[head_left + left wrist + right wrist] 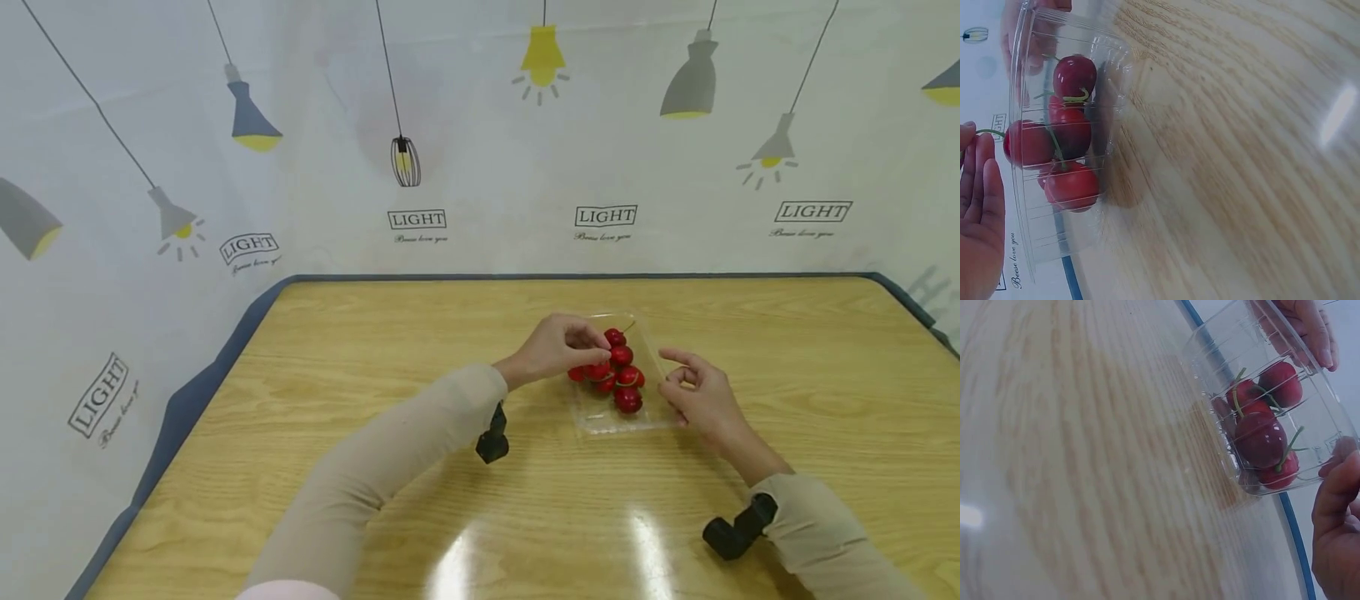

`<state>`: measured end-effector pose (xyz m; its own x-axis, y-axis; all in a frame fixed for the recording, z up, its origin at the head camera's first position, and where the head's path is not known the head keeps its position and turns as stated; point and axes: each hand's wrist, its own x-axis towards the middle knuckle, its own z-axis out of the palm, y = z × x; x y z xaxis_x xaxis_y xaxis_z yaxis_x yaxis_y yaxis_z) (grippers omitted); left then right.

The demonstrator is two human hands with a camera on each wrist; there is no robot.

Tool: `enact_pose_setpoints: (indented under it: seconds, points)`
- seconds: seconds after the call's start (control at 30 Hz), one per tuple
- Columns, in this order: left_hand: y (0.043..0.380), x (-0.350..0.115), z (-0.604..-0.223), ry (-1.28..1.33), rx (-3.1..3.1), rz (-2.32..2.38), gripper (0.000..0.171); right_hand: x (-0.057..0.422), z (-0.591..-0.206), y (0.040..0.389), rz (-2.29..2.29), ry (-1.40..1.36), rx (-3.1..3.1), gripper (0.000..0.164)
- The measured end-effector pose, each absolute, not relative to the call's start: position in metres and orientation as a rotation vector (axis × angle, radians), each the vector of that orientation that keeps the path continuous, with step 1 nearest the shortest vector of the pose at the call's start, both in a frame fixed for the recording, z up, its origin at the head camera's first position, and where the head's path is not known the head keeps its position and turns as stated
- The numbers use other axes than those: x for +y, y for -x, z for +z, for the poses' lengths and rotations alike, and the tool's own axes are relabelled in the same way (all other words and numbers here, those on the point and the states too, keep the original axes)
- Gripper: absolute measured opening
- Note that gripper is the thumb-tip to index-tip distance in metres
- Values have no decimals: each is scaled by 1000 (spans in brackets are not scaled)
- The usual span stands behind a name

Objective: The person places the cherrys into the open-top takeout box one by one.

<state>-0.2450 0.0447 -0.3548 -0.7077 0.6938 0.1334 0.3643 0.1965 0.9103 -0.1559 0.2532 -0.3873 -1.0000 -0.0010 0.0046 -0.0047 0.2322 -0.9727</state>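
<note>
A clear plastic container (pixel 626 427) holds several red cherries (pixel 628 401) with green stems. My left hand (pixel 558 346) reaches over its left side. In the left wrist view, thumb and fingertips pinch the thin green stem (pixel 988 131) of one cherry (pixel 1027 144), which overlaps the rim there. At the container's right side, my right hand (pixel 701 396) holds the edge. The right wrist view shows the thumb (pixel 1335 494) outside the wall and a fingertip (pixel 1338 453) seen through the plastic.
The container stands on a wood-grain table (pixel 360 350). A white cloth (pixel 495 100) printed with hanging lamps rises behind and to the left. Below each wrist hangs a black camera mount, one at the left sleeve (pixel 492 437) and one at the right (pixel 738 527).
</note>
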Motion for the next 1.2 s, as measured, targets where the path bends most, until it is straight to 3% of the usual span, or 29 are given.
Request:
enact_pose_setpoints:
  seconds: [0.3, 0.63, 1.2]
  points:
    - [231, 35, -334, -991, 2136, 1421, 12, 253, -388, 156, 1954, -3, -2461, 52]
    - [249, 35, -351, -1016, 2066, 1388, 12, 252, -384, 156, 1933, 9, -2489, 52]
    - [242, 43, -343, -1016, 1979, 1295, 14, 252, -384, 156, 1924, 18, -2483, 53]
